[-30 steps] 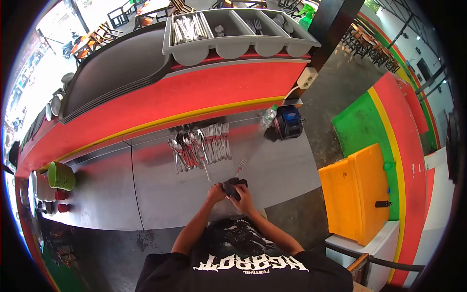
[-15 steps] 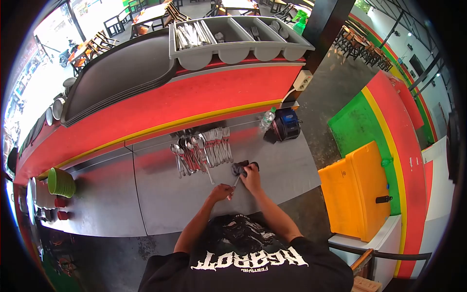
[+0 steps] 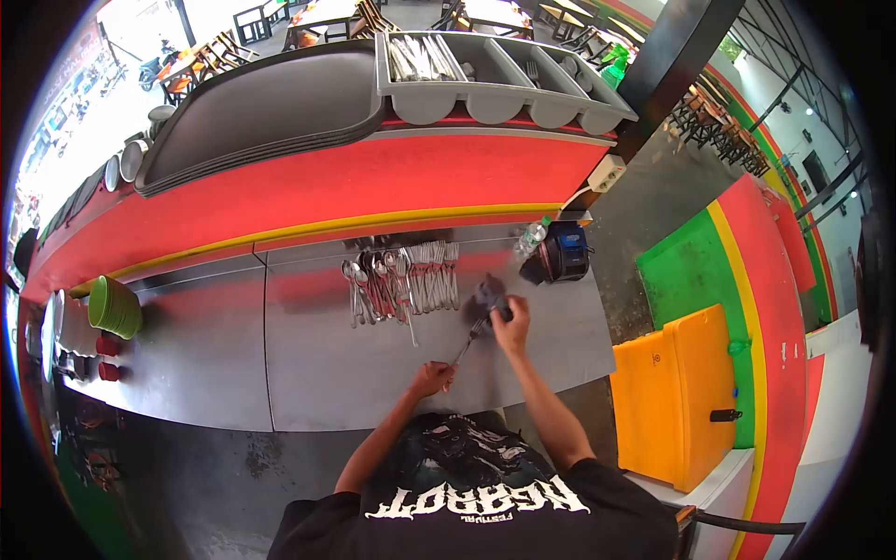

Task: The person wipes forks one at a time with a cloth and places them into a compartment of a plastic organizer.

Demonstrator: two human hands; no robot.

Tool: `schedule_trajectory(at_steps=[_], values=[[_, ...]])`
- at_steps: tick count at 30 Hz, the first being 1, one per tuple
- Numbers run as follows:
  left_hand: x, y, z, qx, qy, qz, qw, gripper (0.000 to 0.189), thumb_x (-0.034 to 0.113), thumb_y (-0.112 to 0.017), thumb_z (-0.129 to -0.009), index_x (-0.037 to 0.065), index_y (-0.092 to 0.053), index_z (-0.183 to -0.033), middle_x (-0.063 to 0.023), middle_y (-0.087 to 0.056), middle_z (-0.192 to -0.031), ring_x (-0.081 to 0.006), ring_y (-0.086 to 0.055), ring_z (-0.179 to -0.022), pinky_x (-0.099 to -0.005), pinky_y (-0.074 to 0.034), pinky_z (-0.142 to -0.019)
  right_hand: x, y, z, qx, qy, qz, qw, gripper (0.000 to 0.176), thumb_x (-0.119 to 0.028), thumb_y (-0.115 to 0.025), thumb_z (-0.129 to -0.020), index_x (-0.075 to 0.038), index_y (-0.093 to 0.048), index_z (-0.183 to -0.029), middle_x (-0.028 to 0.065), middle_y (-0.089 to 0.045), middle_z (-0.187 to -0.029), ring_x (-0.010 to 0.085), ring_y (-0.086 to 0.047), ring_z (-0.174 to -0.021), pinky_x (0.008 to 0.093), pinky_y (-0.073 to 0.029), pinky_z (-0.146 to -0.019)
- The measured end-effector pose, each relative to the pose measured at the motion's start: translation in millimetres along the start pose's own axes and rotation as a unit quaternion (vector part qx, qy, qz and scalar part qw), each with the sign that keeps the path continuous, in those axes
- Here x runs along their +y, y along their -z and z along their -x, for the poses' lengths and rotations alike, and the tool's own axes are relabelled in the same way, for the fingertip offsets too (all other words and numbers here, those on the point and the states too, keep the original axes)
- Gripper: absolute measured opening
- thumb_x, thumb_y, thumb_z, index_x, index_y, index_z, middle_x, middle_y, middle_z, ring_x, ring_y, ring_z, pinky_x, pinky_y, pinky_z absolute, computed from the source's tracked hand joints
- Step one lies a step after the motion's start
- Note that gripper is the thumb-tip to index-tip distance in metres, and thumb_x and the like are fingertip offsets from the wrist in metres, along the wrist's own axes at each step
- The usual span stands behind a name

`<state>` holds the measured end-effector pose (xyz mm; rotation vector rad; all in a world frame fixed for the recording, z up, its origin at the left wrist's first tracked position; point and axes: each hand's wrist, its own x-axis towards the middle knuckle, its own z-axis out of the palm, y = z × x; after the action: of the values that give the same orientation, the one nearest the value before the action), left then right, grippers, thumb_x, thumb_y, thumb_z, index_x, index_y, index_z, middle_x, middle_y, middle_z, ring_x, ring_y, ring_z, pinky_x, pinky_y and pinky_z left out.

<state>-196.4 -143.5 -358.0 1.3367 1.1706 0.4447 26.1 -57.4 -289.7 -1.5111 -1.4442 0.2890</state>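
Observation:
My left hand (image 3: 433,378) is closed round the handle end of a fork (image 3: 464,349), which slants up and to the right over the steel counter. In my right hand (image 3: 510,325) is a bunched dark grey cloth (image 3: 490,294), close to the fork's tined end; whether it touches the tines is hard to see. Left of the cloth, several forks (image 3: 435,275) lie side by side on the counter. Beside them is a heap of spoons (image 3: 375,285), with one piece sticking out toward me.
A grey cutlery tray (image 3: 504,89) sits on the red ledge beside stacked dark serving trays (image 3: 261,107). A plastic bottle (image 3: 531,239) and a dark blue bag (image 3: 566,252) stand at the counter's back right. Green containers (image 3: 116,308) are at the left, an orange bin (image 3: 672,397) at the right.
My right hand and the cloth have moved away from my left hand, up and to the right, baring more of the fork. The whole view has shifted a little.

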Motion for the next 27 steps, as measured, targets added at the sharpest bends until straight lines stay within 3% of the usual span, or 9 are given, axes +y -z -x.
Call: schedule_trajectory(at_steps=[3, 4, 6, 9, 12, 15, 18, 23, 27], values=[[-6.0, 3.8, -6.7, -0.010, -0.023, 0.018, 1.000, 0.044, 0.038, -0.059, -0.094, -0.002, -0.068, -0.077, -0.0116, -0.068, -0.065, -0.0229, -0.070, -0.061, -0.0347, -0.055, -0.061, -24.7, -5.5, 66.7, -0.170, 0.030, -0.023, 0.985, 0.030, -0.010, -0.071, -0.072, 0.002, -0.062, -0.098, 0.0184, -0.060, -0.101, 0.0372, -0.060, -0.098, 0.0417, -0.049, -0.086], [-23.6, 3.1, -12.3, 0.010, -0.033, -0.102, 0.994, 0.037, 0.033, -0.062, -0.089, 0.000, -0.068, -0.076, -0.0136, -0.068, -0.067, -0.0261, -0.070, -0.065, -0.0373, -0.055, -0.064, -20.2, -10.2, 91.8, -0.255, 0.055, -0.035, 0.965, 0.032, -0.010, -0.070, -0.071, 0.002, -0.063, -0.099, 0.0182, -0.060, -0.101, 0.0374, -0.060, -0.098, 0.0415, -0.049, -0.087], [-46.9, 0.7, -22.7, 0.046, -0.060, -0.338, 0.938, 0.022, 0.024, -0.067, -0.077, 0.003, -0.070, -0.073, -0.0174, -0.069, -0.071, -0.0325, -0.071, -0.072, -0.0424, -0.055, -0.068, -26.4, -14.0, 128.2, -0.230, 0.031, -0.027, 0.972, 0.036, -0.010, -0.072, -0.069, 0.001, -0.063, -0.103, 0.0167, -0.059, -0.105, 0.0374, -0.058, -0.101, 0.0440, -0.048, -0.089], [-27.5, 1.2, -16.0, 0.004, -0.022, -0.326, 0.945, 0.028, 0.029, -0.064, -0.076, 0.002, -0.072, -0.083, -0.0193, -0.070, -0.075, -0.0396, -0.070, -0.083, -0.0479, -0.055, -0.082, -23.2, -14.2, 131.2, -0.213, 0.010, -0.037, 0.976, 0.036, -0.008, -0.070, -0.070, 0.000, -0.064, -0.105, 0.0154, -0.059, -0.108, 0.0371, -0.057, -0.104, 0.0439, -0.048, -0.091], [-7.0, 2.6, -17.5, -0.050, -0.040, -0.367, 0.928, 0.029, 0.033, -0.061, -0.083, 0.006, -0.072, -0.083, -0.0146, -0.071, -0.075, -0.0333, -0.072, -0.081, -0.0439, -0.056, -0.080, -16.5, -12.3, 123.8, -0.211, 0.025, -0.037, 0.976, 0.037, -0.004, -0.067, -0.070, -0.003, -0.066, -0.107, 0.0142, -0.059, -0.110, 0.0360, -0.057, -0.106, 0.0428, -0.047, -0.094], [6.7, 7.0, -6.4, -0.039, -0.016, -0.181, 0.982, 0.036, 0.039, -0.057, -0.092, 0.007, -0.072, -0.083, -0.0096, -0.071, -0.071, -0.0261, -0.072, -0.071, -0.0391, -0.056, -0.072, -6.3, -11.2, 106.3, -0.198, 0.031, -0.021, 0.980, 0.039, -0.002, -0.067, -0.070, -0.006, -0.067, -0.109, 0.0132, -0.058, -0.112, 0.0347, -0.055, -0.109, 0.0420, -0.046, -0.096], [12.6, 11.5, -1.4, -0.059, -0.007, -0.118, 0.991, 0.043, 0.041, -0.053, -0.098, 0.003, -0.069, -0.082, -0.0083, -0.068, -0.066, -0.0194, -0.069, -0.062, -0.0341, -0.053, -0.066, 6.8, -14.4, 83.9, -0.175, 0.012, -0.018, 0.984, 0.041, -0.002, -0.066, -0.070, -0.007, -0.067, -0.111, 0.0135, -0.058, -0.111, 0.0345, -0.053, -0.112, 0.0422, -0.045, -0.097], [8.2, 10.1, 4.0, -0.046, -0.018, -0.039, 0.998, 0.044, 0.036, -0.054, -0.100, -0.002, -0.065, -0.080, -0.0087, -0.065, -0.064, -0.0166, -0.065, -0.058, -0.0325, -0.051, -0.062, 48.7, -24.6, 45.3, -0.134, 0.022, 0.056, 0.989, 0.041, -0.003, -0.067, -0.072, -0.008, -0.067, -0.112, 0.0162, -0.058, -0.112, 0.0361, -0.054, -0.110, 0.0430, -0.045, -0.097], [2.3, 3.1, 16.9, -0.016, -0.032, -0.034, 0.999, 0.046, 0.036, -0.053, -0.101, -0.003, -0.064, -0.078, -0.0086, -0.065, -0.064, -0.0165, -0.065, -0.058, -0.0322, -0.051, -0.061, 87.9, -30.0, 15.8, -0.034, -0.055, 0.070, 0.995, 0.039, -0.004, -0.065, -0.076, -0.004, -0.064, -0.115, 0.0188, -0.060, -0.109, 0.0380, -0.058, -0.104, 0.0436, -0.046, -0.096]])
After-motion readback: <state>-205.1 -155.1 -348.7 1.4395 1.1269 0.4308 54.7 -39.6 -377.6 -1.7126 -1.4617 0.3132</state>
